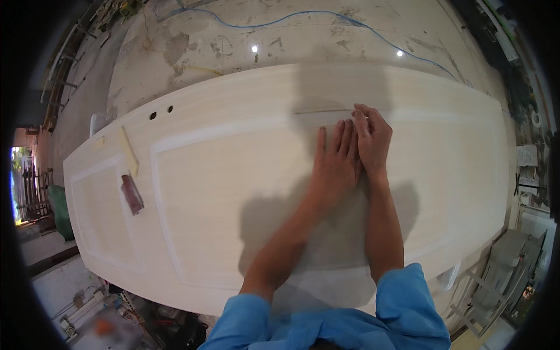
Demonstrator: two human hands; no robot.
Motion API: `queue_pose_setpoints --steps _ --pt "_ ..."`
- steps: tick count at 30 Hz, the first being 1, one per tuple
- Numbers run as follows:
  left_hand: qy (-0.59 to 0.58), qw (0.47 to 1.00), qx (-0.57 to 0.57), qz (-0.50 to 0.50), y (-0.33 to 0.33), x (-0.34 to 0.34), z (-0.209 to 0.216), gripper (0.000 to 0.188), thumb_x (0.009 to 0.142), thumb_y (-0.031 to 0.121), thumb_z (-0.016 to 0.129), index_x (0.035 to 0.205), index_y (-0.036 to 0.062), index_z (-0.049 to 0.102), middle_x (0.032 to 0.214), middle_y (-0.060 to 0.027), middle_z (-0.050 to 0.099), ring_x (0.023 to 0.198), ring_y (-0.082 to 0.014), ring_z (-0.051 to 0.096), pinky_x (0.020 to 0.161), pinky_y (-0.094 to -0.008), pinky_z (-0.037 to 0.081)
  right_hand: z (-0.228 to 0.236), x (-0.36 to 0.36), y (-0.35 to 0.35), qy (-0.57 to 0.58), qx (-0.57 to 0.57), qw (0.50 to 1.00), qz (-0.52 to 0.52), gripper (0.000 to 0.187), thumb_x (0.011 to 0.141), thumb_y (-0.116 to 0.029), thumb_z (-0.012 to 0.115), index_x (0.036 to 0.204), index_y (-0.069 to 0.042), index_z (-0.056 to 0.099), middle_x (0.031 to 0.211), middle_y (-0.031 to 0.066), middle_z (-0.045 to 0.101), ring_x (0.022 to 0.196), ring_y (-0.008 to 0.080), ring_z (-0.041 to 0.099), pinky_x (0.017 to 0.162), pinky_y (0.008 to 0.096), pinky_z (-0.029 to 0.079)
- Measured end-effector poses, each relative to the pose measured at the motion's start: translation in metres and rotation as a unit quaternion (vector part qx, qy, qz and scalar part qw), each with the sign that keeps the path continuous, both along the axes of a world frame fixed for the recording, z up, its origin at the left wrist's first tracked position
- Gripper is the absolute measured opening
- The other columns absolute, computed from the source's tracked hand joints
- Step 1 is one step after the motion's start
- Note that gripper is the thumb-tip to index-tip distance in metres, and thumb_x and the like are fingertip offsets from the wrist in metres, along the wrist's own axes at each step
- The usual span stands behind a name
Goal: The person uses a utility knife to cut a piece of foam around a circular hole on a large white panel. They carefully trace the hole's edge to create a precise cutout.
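A large pale cream door panel [233, 221] with whitish panel outlines lies flat in front of me. My left hand [338, 157] rests on it near the far whitish line, its fingers stretched out. Right beside it, my right hand [374, 137] is closed, thumb and fingertips pressed together at the panel's surface. A thin dark line [321, 111] runs left from those fingertips; I cannot tell whether it is a strip or a groove. What the right fingers pinch, if anything, is hidden.
On the panel's left lie a reddish-brown block [132, 193] and a narrow yellowish strip [129, 153], near two dark round holes [161, 112]. A blue hose [280, 22] crosses the stained floor beyond. A grey metal frame [496, 280] stands at the right.
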State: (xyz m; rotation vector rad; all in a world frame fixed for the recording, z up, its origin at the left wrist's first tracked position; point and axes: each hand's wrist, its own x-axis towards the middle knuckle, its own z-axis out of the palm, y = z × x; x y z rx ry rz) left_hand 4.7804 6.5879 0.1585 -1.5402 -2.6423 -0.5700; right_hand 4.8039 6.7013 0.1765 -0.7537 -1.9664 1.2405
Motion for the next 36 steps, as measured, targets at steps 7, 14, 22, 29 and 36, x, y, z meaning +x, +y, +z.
queue_pose_setpoints --steps 7,14,22,29,36 --pt "-0.094 0.995 0.022 -0.032 -0.003 0.003 0.003 0.066 0.091 0.036 0.063 0.149 0.0056 0.050 0.156 -0.0159 0.044 0.151 -0.0370 0.028 0.123 -0.0652 0.011 0.005 -0.003 0.006 -0.102 0.284 0.942 0.149 0.023 0.085 -0.012 0.071 0.106 -0.003 0.073 0.111 0.0078 0.070 0.107 0.0291 0.061 0.099 0.0433 0.043" --pt "-0.090 0.994 0.020 -0.051 -0.008 0.002 0.003 0.067 0.088 0.035 0.067 0.146 0.0048 0.053 0.146 -0.0153 0.055 0.149 -0.0380 0.032 0.123 -0.0675 0.011 0.008 -0.003 0.003 -0.129 0.269 0.941 0.161 0.024 0.082 -0.011 0.071 0.105 -0.004 0.072 0.108 0.0065 0.065 0.108 0.0287 0.057 0.100 0.0438 0.040" --pt "-0.116 0.990 0.050 -0.058 -0.013 0.004 -0.003 0.066 0.085 0.032 0.069 0.143 0.0029 0.055 0.145 -0.0145 0.056 0.147 -0.0359 0.037 0.123 -0.0662 0.013 0.006 -0.001 0.002 -0.162 0.239 0.944 0.159 0.019 0.083 -0.010 0.071 0.101 -0.004 0.071 0.105 0.0065 0.063 0.102 0.0291 0.057 0.096 0.0424 0.042" --pt "-0.125 0.989 0.050 -0.067 -0.011 -0.003 0.007 0.066 0.088 0.037 0.068 0.144 0.0045 0.055 0.147 -0.0147 0.055 0.148 -0.0353 0.036 0.124 -0.0648 0.014 0.006 -0.003 0.006 -0.135 0.257 0.954 0.076 0.020 0.084 -0.009 0.072 0.102 -0.002 0.072 0.114 0.0090 0.069 0.106 0.0305 0.059 0.097 0.0435 0.044" --pt "-0.127 0.987 -0.004 -0.100 -0.012 0.002 0.004 0.063 0.087 0.038 0.066 0.140 0.0044 0.059 0.145 -0.0152 0.056 0.147 -0.0350 0.037 0.124 -0.0658 0.013 0.008 0.004 0.015 -0.126 0.295 0.936 0.141 0.015 0.084 -0.007 0.071 0.097 0.000 0.074 0.117 0.0126 0.073 0.114 0.0349 0.063 0.102 0.0476 0.048"
